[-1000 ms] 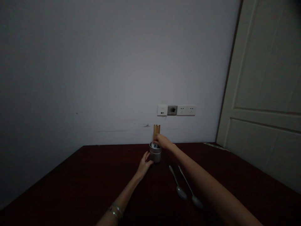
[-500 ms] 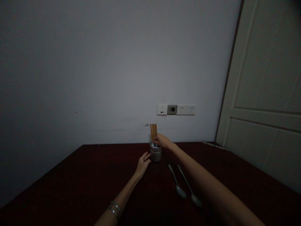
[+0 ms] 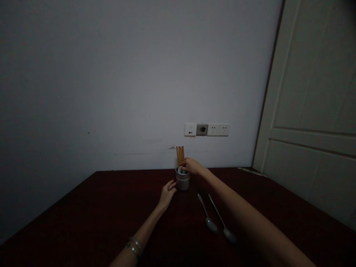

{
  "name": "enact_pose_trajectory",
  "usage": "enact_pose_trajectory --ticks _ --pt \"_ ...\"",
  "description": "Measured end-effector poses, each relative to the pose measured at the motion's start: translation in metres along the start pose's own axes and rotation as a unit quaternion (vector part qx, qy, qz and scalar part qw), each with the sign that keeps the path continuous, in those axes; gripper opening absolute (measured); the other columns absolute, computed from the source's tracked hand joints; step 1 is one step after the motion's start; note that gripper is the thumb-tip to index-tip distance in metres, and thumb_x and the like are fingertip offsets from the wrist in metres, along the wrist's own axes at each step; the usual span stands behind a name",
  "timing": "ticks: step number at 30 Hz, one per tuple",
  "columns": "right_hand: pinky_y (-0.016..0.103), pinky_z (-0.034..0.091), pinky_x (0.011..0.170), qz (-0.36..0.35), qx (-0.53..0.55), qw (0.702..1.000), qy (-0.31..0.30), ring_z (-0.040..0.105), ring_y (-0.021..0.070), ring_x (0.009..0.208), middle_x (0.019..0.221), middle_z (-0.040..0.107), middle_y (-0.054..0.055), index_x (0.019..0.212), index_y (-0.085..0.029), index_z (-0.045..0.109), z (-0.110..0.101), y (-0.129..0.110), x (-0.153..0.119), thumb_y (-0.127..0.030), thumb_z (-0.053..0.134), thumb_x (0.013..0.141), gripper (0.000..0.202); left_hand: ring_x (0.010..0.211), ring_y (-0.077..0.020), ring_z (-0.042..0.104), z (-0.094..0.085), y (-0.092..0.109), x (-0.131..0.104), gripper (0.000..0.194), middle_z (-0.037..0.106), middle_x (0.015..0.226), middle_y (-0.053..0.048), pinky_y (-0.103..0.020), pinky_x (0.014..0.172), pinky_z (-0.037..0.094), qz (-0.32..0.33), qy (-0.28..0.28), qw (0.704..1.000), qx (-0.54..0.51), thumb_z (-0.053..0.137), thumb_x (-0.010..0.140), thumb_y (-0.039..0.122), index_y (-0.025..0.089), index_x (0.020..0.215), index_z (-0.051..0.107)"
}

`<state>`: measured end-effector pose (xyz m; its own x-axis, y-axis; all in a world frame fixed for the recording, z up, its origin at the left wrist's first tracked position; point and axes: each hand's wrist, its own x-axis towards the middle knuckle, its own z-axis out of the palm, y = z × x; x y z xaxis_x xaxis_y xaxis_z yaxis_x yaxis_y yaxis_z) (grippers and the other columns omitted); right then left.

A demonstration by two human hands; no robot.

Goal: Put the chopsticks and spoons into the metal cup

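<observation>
Several wooden chopsticks [image 3: 180,155] stand in the grey metal cup [image 3: 183,181]; over the last moment their tops have swung towards eleven o'clock and bunched closer, so they now lean to one side of it. A white piece with blue marks [image 3: 181,171] sits in the mouth. The right hand [image 3: 191,166] reaches in from two o'clock, its fingers bent at the cup's mouth; whether they grip the white piece, the chopsticks or neither, I cannot tell. The left hand [image 3: 167,193] is loosely open at eight o'clock, thumb apart, fingertips at the cup's side; contact is unclear. Two metal spoons, the nearer-in one [image 3: 207,215] and the outer one [image 3: 221,222], lie between four and five o'clock, under the right forearm's inner side. The desk [image 3: 116,207] meets the wall [image 3: 133,92] behind the cup at twelve, leaving less room there than towards nine.
</observation>
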<state>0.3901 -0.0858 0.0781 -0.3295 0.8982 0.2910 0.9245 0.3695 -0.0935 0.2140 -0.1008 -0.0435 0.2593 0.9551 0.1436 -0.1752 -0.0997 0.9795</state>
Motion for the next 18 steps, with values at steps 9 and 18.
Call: enact_pose_trajectory --ticks 9,18 --pt "0.023 0.038 0.076 0.093 0.017 0.992 0.086 0.056 0.0163 0.086 0.097 0.062 0.008 0.106 -0.020 0.065 -0.011 0.023 -0.026 -0.041 0.048 0.083 0.036 0.100 -0.0210 0.059 -0.002 -0.001 0.002 0.044 0.061 0.112 -0.016 -0.028 0.083 0.045 0.008 0.036 0.999 0.013 0.051 0.065 0.004 0.009 0.108 0.059" --pt "0.028 0.038 0.085 0.273 -0.005 0.960 0.064 0.054 0.0206 0.102 0.113 0.059 0.012 0.108 -0.016 0.063 0.041 0.081 -0.141 -0.033 0.041 0.084 0.037 0.074 -0.0180 0.063 -0.009 -0.003 0.003 0.022 0.067 0.080 -0.010 -0.021 0.048 0.046 0.023 0.135 0.987 0.087 0.046 0.070 0.013 0.011 0.086 0.062"
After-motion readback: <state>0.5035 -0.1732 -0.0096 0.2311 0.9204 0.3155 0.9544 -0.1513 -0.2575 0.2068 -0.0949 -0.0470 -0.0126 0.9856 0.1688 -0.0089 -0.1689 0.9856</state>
